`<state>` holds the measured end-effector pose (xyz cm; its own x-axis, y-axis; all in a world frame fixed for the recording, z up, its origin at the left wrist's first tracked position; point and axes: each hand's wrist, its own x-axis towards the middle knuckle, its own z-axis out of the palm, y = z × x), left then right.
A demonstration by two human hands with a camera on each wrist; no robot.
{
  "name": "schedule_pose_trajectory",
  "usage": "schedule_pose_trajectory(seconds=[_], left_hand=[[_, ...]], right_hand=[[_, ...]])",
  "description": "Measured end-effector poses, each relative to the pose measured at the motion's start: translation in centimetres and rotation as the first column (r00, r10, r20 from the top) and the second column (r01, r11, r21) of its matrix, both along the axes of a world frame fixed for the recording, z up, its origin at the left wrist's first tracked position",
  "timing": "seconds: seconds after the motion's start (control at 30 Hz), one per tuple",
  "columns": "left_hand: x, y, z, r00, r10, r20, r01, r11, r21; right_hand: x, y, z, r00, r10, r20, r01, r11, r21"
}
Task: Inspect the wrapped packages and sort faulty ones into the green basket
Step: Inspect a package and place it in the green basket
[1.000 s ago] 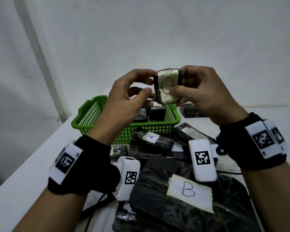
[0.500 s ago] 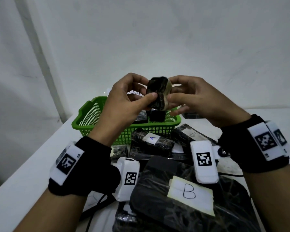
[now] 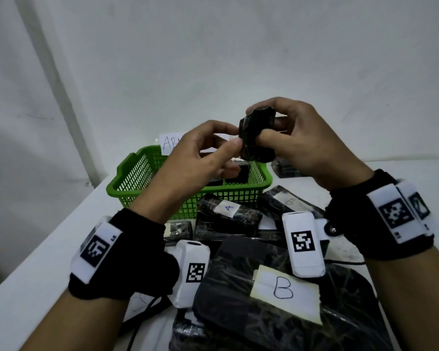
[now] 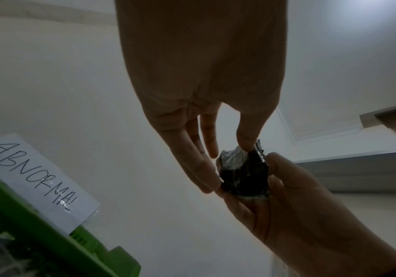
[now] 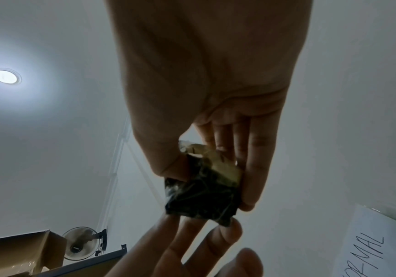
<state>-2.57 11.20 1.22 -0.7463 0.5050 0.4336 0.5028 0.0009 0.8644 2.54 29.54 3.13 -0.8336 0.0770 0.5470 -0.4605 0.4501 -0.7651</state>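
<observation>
A small package wrapped in black film (image 3: 257, 136) is held up in the air above the green basket (image 3: 137, 173). My right hand (image 3: 271, 127) grips it from the right, thumb in front and fingers behind. My left hand (image 3: 235, 138) pinches its left edge between thumb and fingertips. In the left wrist view the package (image 4: 244, 174) shows crinkled film under the left thumb. In the right wrist view the package (image 5: 201, 198) has a pale taped label on the side facing the right palm. The basket carries a paper sign reading ABNORMAL (image 4: 35, 180).
Several black wrapped packages lie on the white table (image 3: 48, 249) below my wrists: one labelled A (image 3: 228, 214) and a large one labelled B (image 3: 284, 292). A few small packages sit inside the basket (image 3: 241, 173). Another lies behind it on the right (image 3: 287, 169). A wall stands close behind.
Both hands have turned the package over. Its white label, which faced me a second ago, now faces away and the black side shows.
</observation>
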Motion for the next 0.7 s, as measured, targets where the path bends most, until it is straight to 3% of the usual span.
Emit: schedule_pose_trajectory(seconds=[0.1, 0.23, 0.4, 0.53, 0.7], left_hand=[[-0.07, -0.12, 0.02, 1.000, -0.021, -0.001, 0.021, 1.000, 0.023], [-0.36, -0.40, 0.15, 1.000, -0.004, -0.022, 0.006, 0.995, 0.102], [-0.24, -0.50, 0.52, 0.998, -0.023, 0.053, 0.018, 0.996, 0.088], [-0.32, -0.69, 0.56, 1.000, 0.013, -0.007, -0.013, 0.998, 0.065], [-0.07, -0.81, 0.51, 0.996, 0.000, -0.092, 0.003, 0.999, 0.032]], right_hand=[[-0.03, 0.00, -0.02, 0.998, 0.033, 0.046, -0.030, 0.998, -0.049], [0.04, 0.11, -0.13, 0.999, 0.029, 0.028, -0.028, 1.000, -0.012], [0.34, -0.01, 0.01, 0.999, 0.027, -0.020, -0.025, 0.997, 0.067], [0.82, -0.32, 0.37, 0.997, 0.072, -0.029, -0.069, 0.993, 0.098], [0.52, -0.15, 0.39, 0.990, 0.099, 0.102, -0.099, 0.995, -0.010]])
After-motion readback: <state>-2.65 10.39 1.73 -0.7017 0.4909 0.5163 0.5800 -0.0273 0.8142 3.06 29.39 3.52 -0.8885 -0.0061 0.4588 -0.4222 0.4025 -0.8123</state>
